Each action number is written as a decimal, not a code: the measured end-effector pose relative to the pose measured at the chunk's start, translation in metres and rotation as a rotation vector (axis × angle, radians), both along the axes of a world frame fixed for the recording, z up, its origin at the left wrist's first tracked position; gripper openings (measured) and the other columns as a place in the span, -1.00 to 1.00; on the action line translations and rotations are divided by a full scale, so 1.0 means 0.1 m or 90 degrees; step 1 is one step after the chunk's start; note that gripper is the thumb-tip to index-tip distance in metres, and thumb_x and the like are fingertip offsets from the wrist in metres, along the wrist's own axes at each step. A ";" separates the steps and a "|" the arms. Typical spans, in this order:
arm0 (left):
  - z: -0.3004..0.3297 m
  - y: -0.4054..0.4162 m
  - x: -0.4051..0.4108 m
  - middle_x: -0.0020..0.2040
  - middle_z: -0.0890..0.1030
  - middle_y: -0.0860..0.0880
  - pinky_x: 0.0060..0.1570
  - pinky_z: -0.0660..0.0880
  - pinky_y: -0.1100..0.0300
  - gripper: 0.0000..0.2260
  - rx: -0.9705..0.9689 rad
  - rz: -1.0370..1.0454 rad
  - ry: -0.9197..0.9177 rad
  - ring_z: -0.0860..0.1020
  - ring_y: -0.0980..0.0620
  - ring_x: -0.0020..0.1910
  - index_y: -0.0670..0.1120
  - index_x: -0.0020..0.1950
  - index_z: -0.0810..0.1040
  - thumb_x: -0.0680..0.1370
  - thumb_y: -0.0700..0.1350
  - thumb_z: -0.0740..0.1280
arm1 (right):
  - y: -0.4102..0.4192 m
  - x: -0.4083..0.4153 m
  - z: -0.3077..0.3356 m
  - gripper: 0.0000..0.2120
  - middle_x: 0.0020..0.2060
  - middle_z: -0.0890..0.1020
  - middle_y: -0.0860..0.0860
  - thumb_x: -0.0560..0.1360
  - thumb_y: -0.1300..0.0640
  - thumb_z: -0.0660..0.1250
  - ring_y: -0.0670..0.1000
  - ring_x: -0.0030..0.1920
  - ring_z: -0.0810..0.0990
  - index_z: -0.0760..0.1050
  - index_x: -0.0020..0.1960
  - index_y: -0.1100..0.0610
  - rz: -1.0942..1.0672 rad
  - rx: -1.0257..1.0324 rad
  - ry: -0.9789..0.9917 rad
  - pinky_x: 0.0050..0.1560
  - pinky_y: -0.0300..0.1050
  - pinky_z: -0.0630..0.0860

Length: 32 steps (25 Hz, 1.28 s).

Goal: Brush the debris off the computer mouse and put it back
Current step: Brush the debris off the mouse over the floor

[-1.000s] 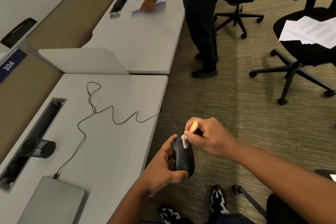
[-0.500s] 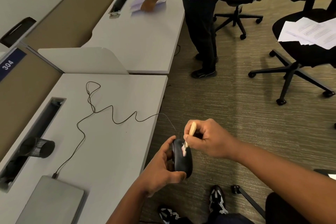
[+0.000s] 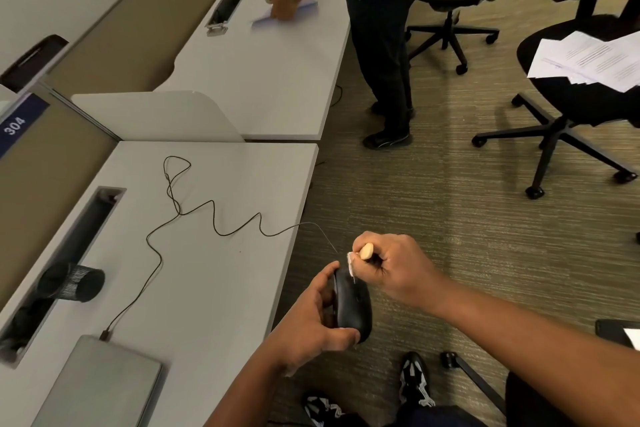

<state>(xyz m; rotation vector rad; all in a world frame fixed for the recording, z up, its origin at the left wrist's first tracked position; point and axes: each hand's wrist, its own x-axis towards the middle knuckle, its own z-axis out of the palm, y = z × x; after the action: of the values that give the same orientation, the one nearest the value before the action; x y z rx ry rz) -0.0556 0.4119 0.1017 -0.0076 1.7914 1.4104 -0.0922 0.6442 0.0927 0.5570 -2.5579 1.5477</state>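
While gripped on edge, mouse [image 3: 353, 308]: cable end away.

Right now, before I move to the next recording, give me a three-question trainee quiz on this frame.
1. True or false: the mouse lies on the desk.
2. What does the right hand hold? A) brush B) pen C) cloth
3. Where does the cable plug in?

Key:
1. False; the left hand holds it beyond the desk edge.
2. A.
3. Into the closed laptop.
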 end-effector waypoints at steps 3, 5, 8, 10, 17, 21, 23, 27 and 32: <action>-0.02 0.00 0.01 0.52 0.49 0.00 0.29 0.64 -0.10 0.08 0.009 0.014 0.001 0.61 -0.05 0.40 0.40 0.64 0.12 0.38 -0.21 0.68 | 0.01 0.01 -0.02 -0.85 -0.35 0.63 -0.12 0.64 -0.10 0.31 -0.10 -0.37 0.58 0.57 -0.01 -0.05 -0.061 -0.012 0.001 -0.37 -0.26 0.44; -0.02 -0.01 0.01 0.53 0.47 0.00 0.29 0.64 -0.13 0.07 0.012 0.027 0.002 0.61 -0.06 0.40 0.43 0.62 0.15 0.37 -0.22 0.68 | 0.04 0.00 0.02 -0.88 -0.35 0.66 -0.06 0.61 -0.11 0.34 -0.08 -0.42 0.57 0.58 -0.02 -0.09 -0.109 -0.132 -0.067 -0.42 -0.19 0.46; -0.03 -0.01 0.01 0.52 0.47 0.02 0.27 0.65 -0.11 0.03 0.009 0.030 0.009 0.62 -0.03 0.39 0.44 0.59 0.19 0.37 -0.22 0.67 | 0.09 -0.01 0.11 -0.88 -0.30 0.72 0.02 0.57 -0.09 0.37 -0.09 -0.36 0.65 0.59 -0.07 -0.07 -0.051 -0.287 -0.195 -0.35 -0.22 0.52; -0.03 -0.02 0.01 0.52 0.48 0.02 0.26 0.65 -0.11 0.04 0.011 0.024 0.012 0.62 -0.02 0.39 0.42 0.60 0.18 0.38 -0.23 0.66 | 0.10 0.00 0.16 -0.88 -0.29 0.72 0.04 0.58 -0.07 0.37 -0.12 -0.34 0.65 0.59 -0.07 -0.05 0.032 -0.267 -0.237 -0.30 -0.30 0.51; -0.03 -0.03 0.00 0.52 0.48 0.00 0.30 0.63 -0.15 0.05 0.003 0.009 0.013 0.60 -0.07 0.41 0.39 0.64 0.16 0.39 -0.22 0.67 | 0.07 0.01 0.08 -0.87 -0.36 0.60 0.00 0.63 -0.04 0.36 -0.11 -0.42 0.47 0.55 -0.08 -0.04 0.033 -0.135 -0.143 -0.39 -0.24 0.40; -0.02 -0.04 0.01 0.51 0.48 -0.01 0.31 0.63 -0.15 0.06 0.002 0.013 0.007 0.61 -0.06 0.40 0.37 0.65 0.15 0.38 -0.21 0.67 | 0.04 0.01 0.02 -0.89 -0.37 0.56 -0.16 0.63 -0.03 0.36 -0.14 -0.43 0.47 0.54 -0.05 -0.05 0.024 -0.110 -0.118 -0.37 -0.33 0.35; -0.01 -0.04 0.02 0.51 0.48 -0.01 0.32 0.62 -0.15 0.06 0.003 0.017 0.007 0.61 -0.05 0.40 0.35 0.66 0.15 0.38 -0.21 0.67 | 0.04 0.01 0.01 -0.90 -0.36 0.57 -0.12 0.64 -0.04 0.35 -0.13 -0.42 0.48 0.54 -0.02 -0.05 0.016 -0.092 -0.103 -0.37 -0.31 0.36; -0.01 -0.03 0.02 0.52 0.49 -0.01 0.28 0.64 -0.12 0.06 0.014 0.033 0.020 0.61 -0.05 0.40 0.32 0.66 0.14 0.37 -0.23 0.65 | 0.04 0.00 0.08 -0.91 -0.41 0.56 -0.12 0.65 -0.01 0.35 -0.14 -0.47 0.43 0.55 -0.02 -0.04 -0.024 -0.162 -0.123 -0.43 -0.30 0.33; 0.01 -0.03 -0.01 0.50 0.51 -0.01 0.21 0.66 -0.02 0.05 0.023 0.034 0.024 0.63 -0.03 0.38 0.32 0.67 0.12 0.40 -0.28 0.61 | -0.04 -0.02 0.24 -0.72 -0.30 0.72 0.08 0.55 -0.11 0.47 -0.01 -0.32 0.66 0.56 0.00 0.11 0.028 -0.366 -0.354 -0.35 -0.19 0.55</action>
<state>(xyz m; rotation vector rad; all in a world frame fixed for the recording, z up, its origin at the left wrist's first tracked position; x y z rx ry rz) -0.0569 0.4090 0.1028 -0.0098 1.8078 1.4888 -0.0946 0.6406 0.1162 0.1199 -2.2159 2.6074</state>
